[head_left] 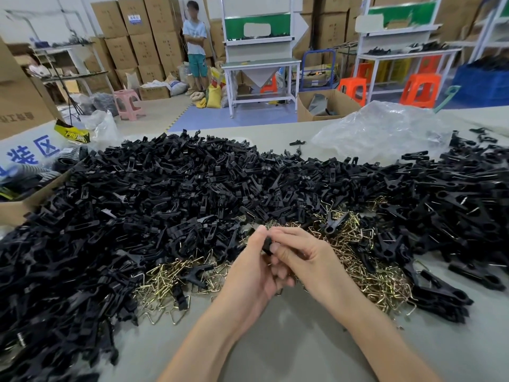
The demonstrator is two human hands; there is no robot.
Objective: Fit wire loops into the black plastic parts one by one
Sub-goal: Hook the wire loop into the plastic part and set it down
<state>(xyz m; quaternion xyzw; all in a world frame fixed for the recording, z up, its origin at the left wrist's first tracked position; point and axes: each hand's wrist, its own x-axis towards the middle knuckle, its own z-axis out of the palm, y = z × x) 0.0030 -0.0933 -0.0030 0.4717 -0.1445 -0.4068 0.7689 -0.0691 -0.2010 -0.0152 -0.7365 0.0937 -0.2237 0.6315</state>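
Black plastic parts (pixel 165 188) lie heaped across the far half of the desk (pixel 275 343), curving round to both sides, so that any one is within reach. Brass-coloured wire loops (pixel 366 274) form a lower pile nearest the person, directly under and beside the hands, which keeps the second component just as close.

The left hand (pixel 248 268) and right hand (pixel 303 257) meet just above this pile. Between them sits a single black part (pixel 266 246): the left thumb presses it from one side, and the curled fingers (pixel 278 248) of the right hand pinch it from the other. Both hands thus grip the same piece, probably to steady it while a loop is seated. Whether a loop is already in it cannot be told, as the fingers hide the joint.

A crumpled clear plastic bag (pixel 385 128) rests at the far right of the desk, and an open cardboard box (pixel 19 208) stands at the left edge.
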